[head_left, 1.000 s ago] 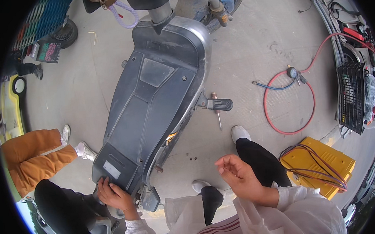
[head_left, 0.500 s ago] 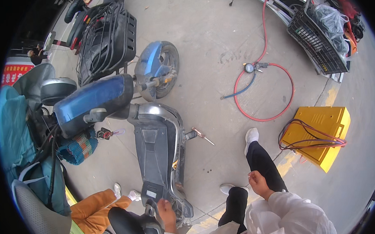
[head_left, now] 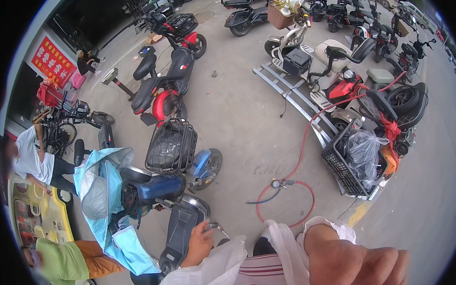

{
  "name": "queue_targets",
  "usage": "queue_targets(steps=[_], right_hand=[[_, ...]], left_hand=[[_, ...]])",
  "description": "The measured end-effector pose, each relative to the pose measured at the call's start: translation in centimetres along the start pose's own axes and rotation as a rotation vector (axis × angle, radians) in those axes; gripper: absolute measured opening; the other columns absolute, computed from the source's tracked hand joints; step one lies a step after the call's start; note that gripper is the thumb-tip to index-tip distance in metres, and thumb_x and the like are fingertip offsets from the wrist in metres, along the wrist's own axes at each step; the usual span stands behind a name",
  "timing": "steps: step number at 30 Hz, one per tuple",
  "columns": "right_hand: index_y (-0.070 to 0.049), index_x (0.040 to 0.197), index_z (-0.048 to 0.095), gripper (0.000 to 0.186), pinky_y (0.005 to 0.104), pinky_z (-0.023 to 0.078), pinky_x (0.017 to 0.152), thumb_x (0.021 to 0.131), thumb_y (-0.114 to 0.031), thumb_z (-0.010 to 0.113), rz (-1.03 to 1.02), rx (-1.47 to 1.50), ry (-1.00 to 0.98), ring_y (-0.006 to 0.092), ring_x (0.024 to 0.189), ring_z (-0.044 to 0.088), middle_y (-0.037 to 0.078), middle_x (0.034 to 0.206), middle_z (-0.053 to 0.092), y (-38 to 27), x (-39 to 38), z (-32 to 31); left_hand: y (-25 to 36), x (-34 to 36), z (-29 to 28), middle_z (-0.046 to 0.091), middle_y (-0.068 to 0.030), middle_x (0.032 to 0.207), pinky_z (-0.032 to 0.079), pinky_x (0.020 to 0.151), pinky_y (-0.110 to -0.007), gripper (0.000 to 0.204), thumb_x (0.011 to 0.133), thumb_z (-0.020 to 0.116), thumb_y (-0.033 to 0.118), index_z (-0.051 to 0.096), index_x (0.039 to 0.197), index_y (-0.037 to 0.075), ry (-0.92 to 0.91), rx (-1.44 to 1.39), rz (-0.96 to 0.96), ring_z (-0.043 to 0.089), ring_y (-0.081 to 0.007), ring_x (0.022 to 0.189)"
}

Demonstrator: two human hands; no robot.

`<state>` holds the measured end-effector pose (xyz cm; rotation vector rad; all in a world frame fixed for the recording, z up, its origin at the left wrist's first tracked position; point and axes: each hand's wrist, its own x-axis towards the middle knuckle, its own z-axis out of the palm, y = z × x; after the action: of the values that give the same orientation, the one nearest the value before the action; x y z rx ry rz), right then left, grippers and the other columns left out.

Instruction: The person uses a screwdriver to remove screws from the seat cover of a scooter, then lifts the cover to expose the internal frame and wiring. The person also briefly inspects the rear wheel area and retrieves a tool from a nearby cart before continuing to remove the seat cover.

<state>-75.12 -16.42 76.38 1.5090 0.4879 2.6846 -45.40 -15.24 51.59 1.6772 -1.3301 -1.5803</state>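
My left hand (head_left: 198, 246) is over the dark footboard (head_left: 180, 231) of a blue scooter (head_left: 161, 187), fingers loosely bent and apart, nothing visible in them. A screwdriver (head_left: 220, 228) shows just past it on the ground. My right hand (head_left: 353, 262) is large at the lower right, close to the camera, its fingers curled; whatever they may hold is hidden. A light blue quilted cover (head_left: 99, 185) drapes over the scooter's handlebar, and a black wire basket (head_left: 169, 145) stands behind it.
A red hose with gauge (head_left: 275, 184) lies coiled ahead. A metal ramp (head_left: 298, 97) with scooters and a black crate (head_left: 345, 172) is at right. A person in green (head_left: 59, 262) and another in white (head_left: 33, 158) are at left; more scooters stand behind.
The view has risen from the footboard to the wider yard. My right hand has come up close to the camera; my left hand remains over the scooter.
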Motion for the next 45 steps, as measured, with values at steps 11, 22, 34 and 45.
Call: queue_targets(steps=[11,22,34,45], right_hand=[[0.002,0.115,0.047,0.043,0.0361,0.065,0.062,0.075,0.012,0.060,-0.112,0.511,-0.012,0.0167,0.090,0.048,0.008,0.113,0.042,26.7,5.6,-9.9],[0.001,0.115,0.046,0.043,0.0338,0.063,0.058,0.075,0.010,0.058,-0.122,0.476,0.023,0.0177,0.092,0.049,0.007,0.112,0.042,60.3,6.7,-25.8],[-0.002,0.108,0.050,0.037,0.0298,0.061,0.057,0.075,0.011,0.061,0.149,0.764,0.205,0.0175,0.090,0.049,0.007,0.108,0.045,101.4,4.6,-46.8],[-0.002,0.108,0.050,0.035,0.0309,0.058,0.055,0.077,0.011,0.060,0.257,0.911,0.149,0.0197,0.089,0.049,0.008,0.108,0.044,140.6,-1.3,-62.0]], left_hand=[[16.9,24.8,-0.8,0.053,-0.0132,0.125,0.041,0.095,-0.030,0.045,0.090,0.060,0.008,0.046,0.132,0.001,0.254,-0.229,-0.032,0.051,-0.0180,0.113],[48.5,60.9,3.8,0.053,-0.0053,0.123,0.040,0.096,-0.030,0.037,0.094,0.055,0.015,0.049,0.129,0.003,0.067,-0.147,0.349,0.048,-0.0159,0.114],[61.8,95.3,2.3,0.058,-0.0027,0.107,0.045,0.079,-0.026,0.032,0.092,0.059,0.016,0.054,0.121,0.003,0.337,-0.425,0.086,0.052,-0.0089,0.088],[76.2,131.1,-4.9,0.057,0.0060,0.099,0.043,0.077,-0.026,0.025,0.089,0.056,0.014,0.059,0.114,0.013,0.571,-0.507,-0.027,0.052,-0.0065,0.089]])
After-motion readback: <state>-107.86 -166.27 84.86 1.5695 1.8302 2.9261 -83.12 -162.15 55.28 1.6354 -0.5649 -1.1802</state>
